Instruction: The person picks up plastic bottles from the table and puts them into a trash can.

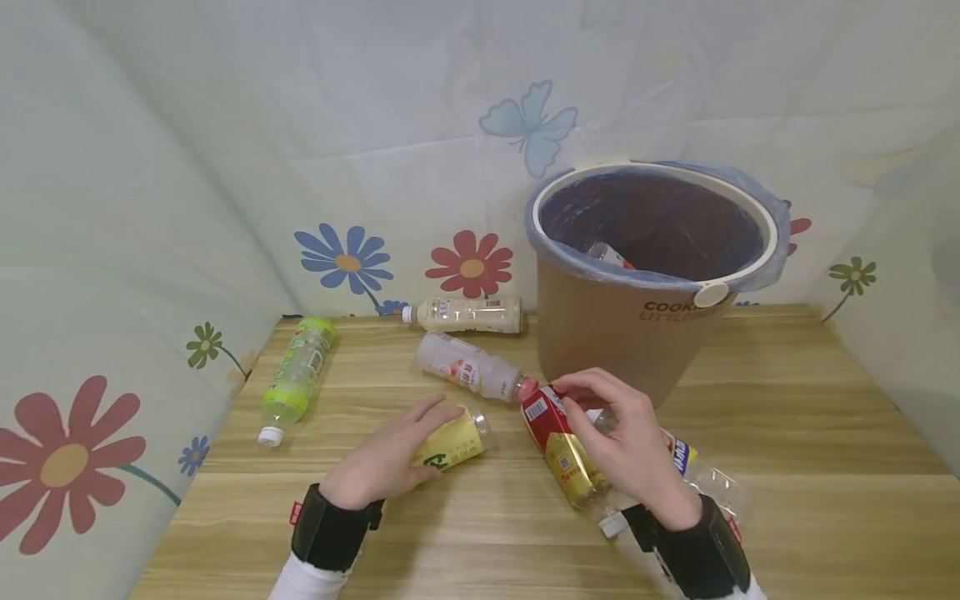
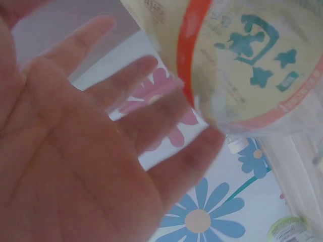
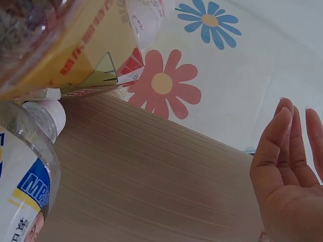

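My left hand lies beside and partly over a yellow-labelled plastic bottle, whose clear base points right. In the left wrist view, the left fingers are spread and nearly straight beside that bottle; whether they touch it I cannot tell. Above a red-and-gold bottle, my right hand has loosely bent fingers. In the right wrist view a gap separates the right hand from this bottle. A clear bottle with a blue-and-yellow label lies partly hidden behind the right hand.
A beige bin with a blue liner stands at the back right; a bottle shows inside. On the wooden table lie a whitish bottle with a pink cap, a cream bottle by the wall, and a green-labelled bottle.
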### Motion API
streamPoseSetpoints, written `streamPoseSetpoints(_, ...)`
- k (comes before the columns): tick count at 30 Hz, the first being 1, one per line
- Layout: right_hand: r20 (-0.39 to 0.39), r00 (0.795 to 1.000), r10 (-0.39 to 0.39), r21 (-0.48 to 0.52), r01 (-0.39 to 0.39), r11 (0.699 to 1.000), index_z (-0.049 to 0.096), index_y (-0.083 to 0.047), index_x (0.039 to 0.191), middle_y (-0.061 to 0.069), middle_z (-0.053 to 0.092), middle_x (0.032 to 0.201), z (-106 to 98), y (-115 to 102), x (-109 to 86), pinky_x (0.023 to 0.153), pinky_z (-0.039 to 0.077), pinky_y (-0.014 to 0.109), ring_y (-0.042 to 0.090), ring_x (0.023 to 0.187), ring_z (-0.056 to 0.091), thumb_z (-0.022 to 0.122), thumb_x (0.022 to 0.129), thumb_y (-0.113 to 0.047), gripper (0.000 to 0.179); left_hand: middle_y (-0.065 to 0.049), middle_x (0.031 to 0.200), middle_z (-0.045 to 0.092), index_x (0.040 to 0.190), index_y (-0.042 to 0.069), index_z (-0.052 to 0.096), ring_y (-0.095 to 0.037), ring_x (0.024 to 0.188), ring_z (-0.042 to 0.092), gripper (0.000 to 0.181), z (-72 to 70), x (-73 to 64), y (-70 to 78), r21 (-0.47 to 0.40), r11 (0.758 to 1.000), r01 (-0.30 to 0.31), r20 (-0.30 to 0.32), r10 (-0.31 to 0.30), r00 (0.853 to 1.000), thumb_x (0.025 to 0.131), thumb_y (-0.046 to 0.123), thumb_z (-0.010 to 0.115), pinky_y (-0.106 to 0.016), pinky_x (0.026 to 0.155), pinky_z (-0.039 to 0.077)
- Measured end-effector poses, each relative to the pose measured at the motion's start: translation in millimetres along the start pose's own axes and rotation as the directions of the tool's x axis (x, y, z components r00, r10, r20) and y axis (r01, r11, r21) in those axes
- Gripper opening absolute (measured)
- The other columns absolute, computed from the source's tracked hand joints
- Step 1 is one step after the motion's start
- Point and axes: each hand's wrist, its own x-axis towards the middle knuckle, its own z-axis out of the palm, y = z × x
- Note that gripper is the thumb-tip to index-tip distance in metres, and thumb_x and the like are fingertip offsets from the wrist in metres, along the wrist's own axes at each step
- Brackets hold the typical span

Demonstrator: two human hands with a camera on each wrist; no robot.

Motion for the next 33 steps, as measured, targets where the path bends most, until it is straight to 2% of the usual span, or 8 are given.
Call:
streamPoseSetpoints(4,0.000,1.000,-0.004,0.008,0.004,1.000,0.066,-0.013,0.105,-0.002,0.066,0.099,-0.2,-1.0,0.0,0.071,0.054,0.024,0.009,0.085,0.060,0.063,0.086,0.001,0.023,-0.016,0.152,0.028,0.144,0.025,0.038,-0.041,0.131,0.035,0.079,4.2,1.7,0.8,0.037,0.996,0.085,-0.017,-0.084,0.996,0.076,0.023,0.078,-0.062,0.104,0.029)
streamPoseSetpoints(7,0.001,1.000,-0.006,0.025,0.006,1.000,0.066,-0.012,0.105,-0.003,0.065,0.098,0.4,-1.8,-0.1,0.071,0.054,0.022,0.010,0.084,0.060,0.062,0.085,0.002,0.024,-0.016,0.152,0.027,0.145,0.028,0.035,-0.044,0.130,0.034,0.083,10.4,4.9,0.0,0.085,0.986,0.144,-0.017,-0.144,0.989,0.075,0.028,0.079,-0.064,0.104,0.026)
streamPoseSetpoints(11,0.011,1.000,0.006,0.040,-0.006,0.999,0.066,-0.012,0.105,-0.001,0.065,0.099,1.4,-3.3,-0.3,0.071,0.054,0.023,0.010,0.085,0.061,0.063,0.086,0.001,0.024,-0.017,0.151,0.029,0.147,0.027,0.033,-0.046,0.129,0.035,0.089,15.3,8.1,1.9,0.132,0.975,0.177,-0.016,-0.177,0.984,0.072,0.028,0.081,-0.065,0.102,0.028)
streamPoseSetpoints(17,0.027,1.000,0.011,0.053,-0.013,0.999,0.066,-0.009,0.107,0.000,0.065,0.099,2.9,-6.5,-0.1,0.067,0.054,0.024,0.012,0.084,0.061,0.063,0.086,0.001,0.023,-0.016,0.144,0.040,0.148,0.023,0.030,-0.042,0.124,0.042,0.092,17.7,11.3,5.4,0.174,0.966,0.193,0.012,-0.198,0.980,0.072,0.021,0.081,-0.061,0.100,0.035)
streamPoseSetpoints(22,0.030,1.000,0.005,0.051,-0.007,0.999,0.065,-0.008,0.108,-0.003,0.064,0.099,3.3,-8.6,-0.2,0.067,0.054,0.023,0.010,0.084,0.061,0.063,0.086,0.000,0.023,-0.015,0.138,0.046,0.148,0.022,0.029,-0.040,0.120,0.046,0.089,18.5,12.7,5.2,0.180,0.969,0.169,0.024,-0.176,0.984,0.075,0.016,0.078,-0.057,0.097,0.039)
streamPoseSetpoints(26,0.023,1.000,-0.006,0.053,0.005,0.999,0.065,-0.008,0.108,-0.003,0.064,0.099,2.8,-8.0,-0.1,0.068,0.054,0.022,0.009,0.084,0.061,0.063,0.086,0.001,0.023,-0.017,0.136,0.046,0.148,0.021,0.028,-0.041,0.118,0.048,0.086,15.1,11.9,5.5,0.145,0.981,0.130,0.003,-0.132,0.991,0.077,0.015,0.076,-0.058,0.095,0.041)
streamPoseSetpoints(30,0.015,1.000,-0.019,0.065,0.018,0.998,0.065,-0.008,0.107,-0.001,0.065,0.098,1.7,-7.3,0.3,0.069,0.054,0.022,0.010,0.084,0.061,0.063,0.086,0.002,0.024,-0.016,0.133,0.048,0.150,0.021,0.025,-0.035,0.113,0.052,0.086,9.8,11.5,5.2,0.117,0.990,0.079,-0.055,-0.073,0.996,0.079,0.018,0.074,-0.052,0.092,0.045)
streamPoseSetpoints(33,0.011,1.000,-0.021,0.072,0.020,0.997,0.065,-0.009,0.107,0.000,0.065,0.098,0.6,-7.3,0.4,0.070,0.054,0.023,0.012,0.084,0.061,0.063,0.086,0.001,0.024,-0.012,0.132,0.048,0.151,0.022,0.021,-0.027,0.108,0.054,0.088,5.0,12.5,7.4,0.113,0.992,0.051,-0.122,-0.037,0.992,0.080,0.023,0.073,-0.043,0.088,0.049)
